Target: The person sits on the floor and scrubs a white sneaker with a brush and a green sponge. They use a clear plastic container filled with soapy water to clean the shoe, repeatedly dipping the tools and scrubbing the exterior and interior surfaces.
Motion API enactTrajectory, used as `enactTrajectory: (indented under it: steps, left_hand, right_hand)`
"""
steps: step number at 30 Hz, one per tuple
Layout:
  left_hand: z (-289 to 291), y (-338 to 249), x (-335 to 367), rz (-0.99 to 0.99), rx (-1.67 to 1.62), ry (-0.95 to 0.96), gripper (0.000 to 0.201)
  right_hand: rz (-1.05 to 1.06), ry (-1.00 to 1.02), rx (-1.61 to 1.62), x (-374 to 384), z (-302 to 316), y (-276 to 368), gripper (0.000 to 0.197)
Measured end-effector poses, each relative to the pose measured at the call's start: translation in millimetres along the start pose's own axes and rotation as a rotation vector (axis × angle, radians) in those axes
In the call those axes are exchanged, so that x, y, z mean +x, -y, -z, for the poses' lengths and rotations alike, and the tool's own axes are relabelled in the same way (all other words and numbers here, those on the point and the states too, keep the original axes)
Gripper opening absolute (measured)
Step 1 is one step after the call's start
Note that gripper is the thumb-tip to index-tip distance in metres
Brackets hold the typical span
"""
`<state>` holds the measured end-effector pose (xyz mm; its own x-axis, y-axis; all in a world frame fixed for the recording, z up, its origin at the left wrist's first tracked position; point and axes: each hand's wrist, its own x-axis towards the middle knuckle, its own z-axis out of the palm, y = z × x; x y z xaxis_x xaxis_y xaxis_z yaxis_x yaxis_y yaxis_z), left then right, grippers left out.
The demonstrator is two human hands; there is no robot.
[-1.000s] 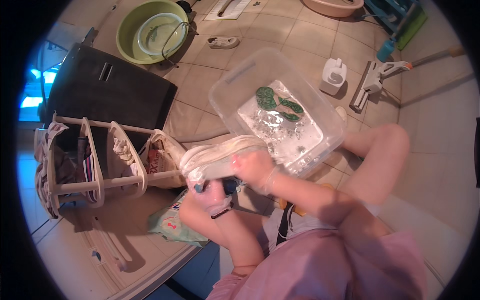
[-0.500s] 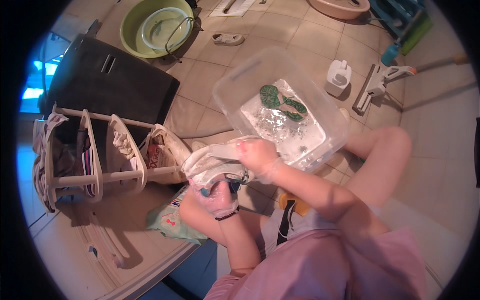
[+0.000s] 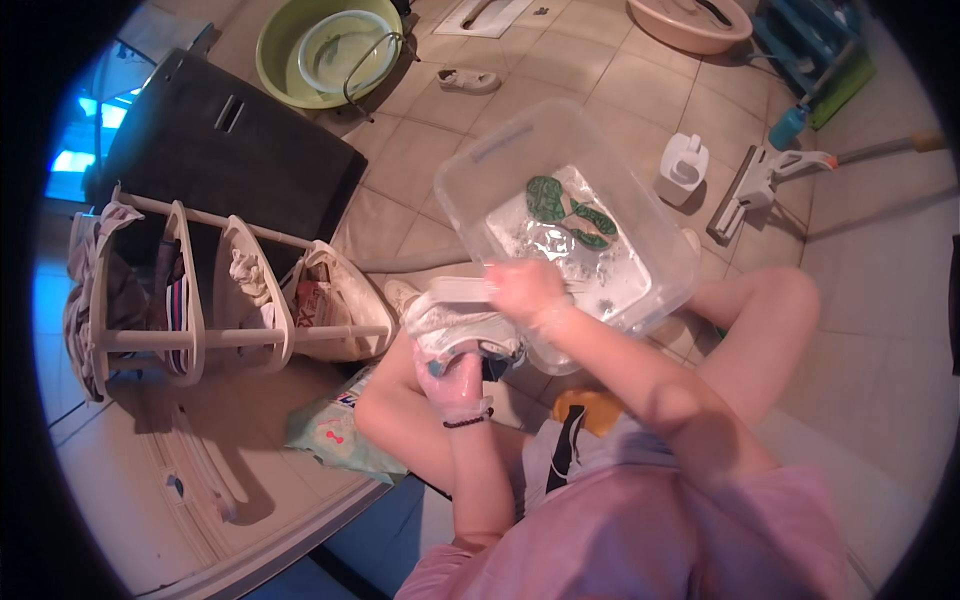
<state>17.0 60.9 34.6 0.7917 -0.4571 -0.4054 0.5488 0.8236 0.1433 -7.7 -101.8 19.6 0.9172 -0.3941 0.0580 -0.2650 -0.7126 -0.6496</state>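
My left hand (image 3: 455, 385), in a clear plastic glove, is inside or wrapped around the opening of a wet white shoe (image 3: 440, 328); the exact grip is partly hidden. Above it, my gloved right hand (image 3: 530, 292) is closed around a white brush (image 3: 462, 290), which lies against the shoe's upper side. The bristles do not show. Just beyond both hands stands a clear plastic tub (image 3: 655, 215) with sudsy water in the bottom. A green patterned shoe sole (image 3: 546, 200) faces up in that water.
To my left are a cream rack (image 3: 190, 290) with cloths and a dark box (image 3: 240, 150). Green basins (image 3: 275, 60) and a white shoe (image 3: 468, 80) lie farther off. Right of the tub are a white jug (image 3: 682, 168) and a floor squeegee (image 3: 745, 195).
Both hands, with the shoe and brush, appear slightly farther right. My right hand has shifted up along the shoe, and the whole view has tilted a little.
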Motion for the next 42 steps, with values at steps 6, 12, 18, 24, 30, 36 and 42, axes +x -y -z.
enactTrajectory:
  steps: [6, 12, 18, 24, 30, 36, 42]
  left_hand:
    - [-13.6, 39.0, -15.5, 0.083, 0.200, -0.103, 0.041]
    - [-26.1, 36.4, -18.1, 0.139, 0.286, -0.063, 0.041]
    - [-49.1, -0.1, 6.7, 0.410, 0.528, 0.241, 0.043]
    - [-55.3, -1.6, 16.4, 0.425, 0.709, 0.304, 0.021]
    - [-50.6, -17.4, 8.3, 0.454, 0.742, 0.242, 0.016]
    - [-71.5, -26.6, -1.8, 0.324, 0.856, 0.320, 0.015]
    - [-66.2, 28.0, 8.8, -0.180, 1.318, 0.419, 0.024]
  right_hand:
    - [-0.170, 0.096, -0.125, -23.3, 31.5, -55.7, 0.049]
    - [-0.020, -0.302, 0.337, 0.0, 53.1, 31.7, 0.035]
    - [-0.015, -0.273, 0.402, -1.0, 96.1, 2.8, 0.032]
    - [0.391, -0.234, 0.191, -0.1, 109.6, 4.0, 0.031]
    - [0.361, -0.110, -0.141, 16.2, 82.7, -49.6, 0.035]
    - [0.022, -0.018, -0.076, 13.9, 82.8, -17.6, 0.038]
    - [-0.301, -0.093, 0.154, -15.6, 94.1, -43.0, 0.036]
